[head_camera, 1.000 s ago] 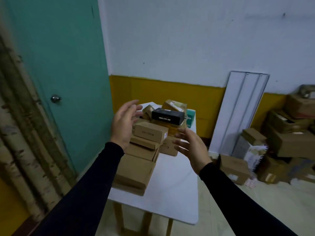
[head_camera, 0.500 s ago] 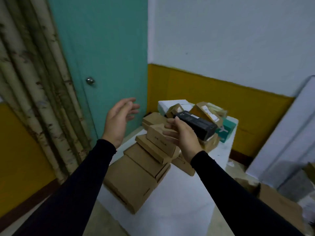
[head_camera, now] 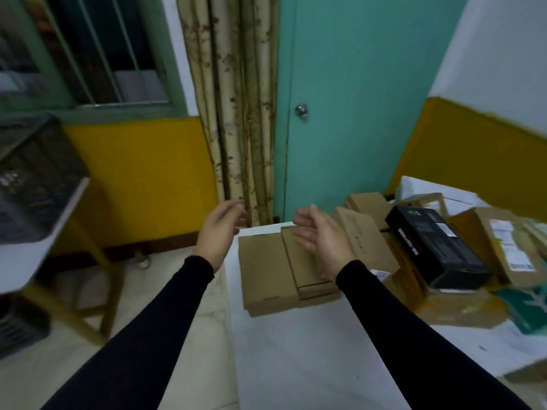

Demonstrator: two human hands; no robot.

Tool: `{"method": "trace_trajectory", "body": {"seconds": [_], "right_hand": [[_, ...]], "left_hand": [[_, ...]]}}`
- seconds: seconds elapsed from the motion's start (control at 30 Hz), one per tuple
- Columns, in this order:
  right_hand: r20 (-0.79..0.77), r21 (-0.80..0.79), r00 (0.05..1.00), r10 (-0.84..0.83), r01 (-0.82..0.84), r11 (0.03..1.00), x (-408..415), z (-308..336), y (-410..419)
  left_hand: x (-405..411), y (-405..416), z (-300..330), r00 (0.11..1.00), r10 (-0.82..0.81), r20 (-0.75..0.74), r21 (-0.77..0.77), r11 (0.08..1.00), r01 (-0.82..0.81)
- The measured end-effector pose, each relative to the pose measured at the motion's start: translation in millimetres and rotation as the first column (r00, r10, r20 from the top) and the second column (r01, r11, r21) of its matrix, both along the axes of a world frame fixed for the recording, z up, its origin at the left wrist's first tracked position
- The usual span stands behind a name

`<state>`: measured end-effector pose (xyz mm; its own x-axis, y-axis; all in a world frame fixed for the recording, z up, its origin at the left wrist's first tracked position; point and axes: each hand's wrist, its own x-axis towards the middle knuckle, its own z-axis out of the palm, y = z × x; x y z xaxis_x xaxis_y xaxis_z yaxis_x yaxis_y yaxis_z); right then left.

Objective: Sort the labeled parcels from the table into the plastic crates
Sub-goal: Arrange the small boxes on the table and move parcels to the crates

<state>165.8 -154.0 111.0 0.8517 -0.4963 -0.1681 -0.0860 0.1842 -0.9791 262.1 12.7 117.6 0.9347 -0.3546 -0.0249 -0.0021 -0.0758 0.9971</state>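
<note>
Far left: a dark plastic crate point(head_camera: 35, 173) standing on a white side table point(head_camera: 32, 255) with wooden legs, under a barred window point(head_camera: 88, 48); contents of the crate cannot be made out. A second dark crate point(head_camera: 17, 329) sits on the floor beneath that table, only partly in view. Centre left: yellow lower wall, patterned curtain point(head_camera: 236, 99), teal door point(head_camera: 355, 99) with a round metal knob point(head_camera: 301, 109). Left hand point(head_camera: 220, 232), black sleeve, raised in the air beside the near-left corner of the white table point(head_camera: 296, 350), fingers relaxed and slightly curved, holding nothing. Right hand point(head_camera: 321, 236), black sleeve, palm turned inward, fingers extended and loose, empty; it hovers above the flat brown cardboard boxes point(head_camera: 266, 267), which lie stacked at the table's left end, a narrower box on a wider one. Right of the hand: further brown cartons point(head_camera: 364, 232) leaning in a heap, then a black box point(head_camera: 435, 250) with white lettering and a small label, lying tilted on top of the pile. Far right: an opened brown parcel point(head_camera: 503, 247) bearing a white shipping label, and a teal and white package point(head_camera: 529, 309) at the frame's edge. All parcels seen are on the table.
</note>
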Motion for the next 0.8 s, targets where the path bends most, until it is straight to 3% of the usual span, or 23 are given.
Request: {"method": "trace_trajectory", "body": {"seconds": [0.13,0.23,0.37,0.6,0.63,0.73,0.8], "right_hand": [[-0.099,-0.042,0.993,0.07,-0.074,0.996,2.5,-13.4,17.2],[-0.255,-0.189,0.962,0.102,-0.153,0.97,-0.1,-30.2,25.9],[-0.469,-0.461,0.88,0.077,-0.319,0.828,-12.8,-55.5,29.5],[-0.611,-0.513,0.774,0.169,-0.549,0.66,-23.1,-116.4,22.2],[-0.637,-0.525,0.748,0.186,-0.597,0.606,-21.3,-128.0,17.0],[-0.722,-0.593,0.663,0.195,-0.74,0.318,-23.5,-142.1,8.2],[-0.736,-0.602,0.643,0.211,-0.765,0.231,-27.2,-150.4,5.0]], "left_hand": [[-2.0,15.9,-37.5,0.995,0.067,-0.07,0.198,0.979,-0.052],[0.6,28.1,-70.0,0.982,0.063,-0.18,0.357,0.934,0.005],[0.9,35.5,-105.2,0.963,0.047,-0.267,0.465,0.881,0.086],[-13.4,31.1,-152.4,0.931,0.054,-0.361,0.535,0.83,0.159],[-15.5,27.7,-156.1,0.926,0.074,-0.37,0.52,0.843,0.14],[-24.3,16.9,-164.8,0.895,0.128,-0.428,0.466,0.879,0.098],[-29.6,10.8,-170.3,0.855,0.15,-0.497,0.412,0.908,0.08]]}}
